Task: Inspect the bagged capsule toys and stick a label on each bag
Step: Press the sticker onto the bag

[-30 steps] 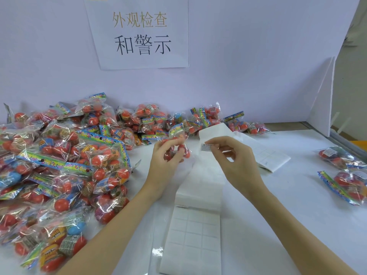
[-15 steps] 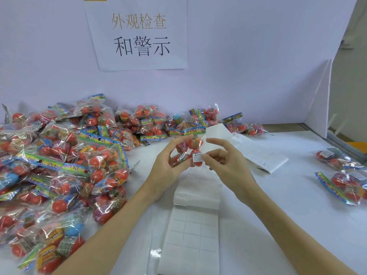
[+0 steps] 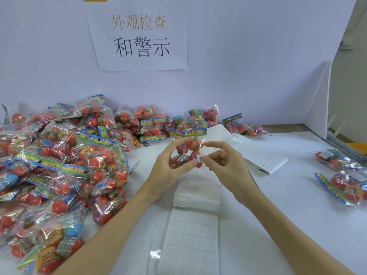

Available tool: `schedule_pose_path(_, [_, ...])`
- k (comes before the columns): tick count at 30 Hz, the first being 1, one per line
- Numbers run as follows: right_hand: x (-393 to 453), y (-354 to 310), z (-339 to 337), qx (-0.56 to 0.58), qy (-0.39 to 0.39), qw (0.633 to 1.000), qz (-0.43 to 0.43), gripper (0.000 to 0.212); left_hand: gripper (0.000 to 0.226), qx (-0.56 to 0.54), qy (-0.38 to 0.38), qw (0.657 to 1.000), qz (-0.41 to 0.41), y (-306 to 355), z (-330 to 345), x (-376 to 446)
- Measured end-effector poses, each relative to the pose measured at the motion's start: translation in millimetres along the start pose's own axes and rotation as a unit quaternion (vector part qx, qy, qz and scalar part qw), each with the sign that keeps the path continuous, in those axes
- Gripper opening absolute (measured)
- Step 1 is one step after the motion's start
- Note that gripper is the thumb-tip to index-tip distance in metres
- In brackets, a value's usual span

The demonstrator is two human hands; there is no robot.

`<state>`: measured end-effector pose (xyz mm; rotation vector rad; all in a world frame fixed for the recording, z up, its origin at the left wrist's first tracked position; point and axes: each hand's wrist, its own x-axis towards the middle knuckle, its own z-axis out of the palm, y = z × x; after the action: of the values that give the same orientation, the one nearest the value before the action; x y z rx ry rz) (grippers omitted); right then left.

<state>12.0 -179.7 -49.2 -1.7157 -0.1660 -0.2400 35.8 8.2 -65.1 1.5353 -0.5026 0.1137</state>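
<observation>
My left hand (image 3: pixel 165 167) grips a clear bag of red capsule toys (image 3: pixel 189 150) held upright above the table, its coloured header card on top. A small white label (image 3: pixel 200 158) lies on the bag's lower right side. My right hand (image 3: pixel 224 163) presses that label with thumb and index tip; the other fingers are spread. A long strip of label backing paper (image 3: pixel 193 227) runs down the table below both hands.
A big heap of bagged capsule toys (image 3: pixel 59 167) fills the left side and back of the white table (image 3: pixel 288 215). Two labelled bags (image 3: pixel 345 175) lie at the right edge. A paper sign (image 3: pixel 139 34) hangs on the back board; a white divider (image 3: pixel 319 108) stands at the right.
My right hand carried the label from above the backing paper to the bag and laid it on. My left hand turned the bag upright, header card up.
</observation>
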Motion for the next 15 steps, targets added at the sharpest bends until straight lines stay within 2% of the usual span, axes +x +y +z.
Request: schedule_pose_path(15, [0.1,1.9,0.8,-0.007,0.0,1.0,-0.007,0.03,0.05,-0.023,0.009,1.0,0.01,-7.3,-1.3,2.5])
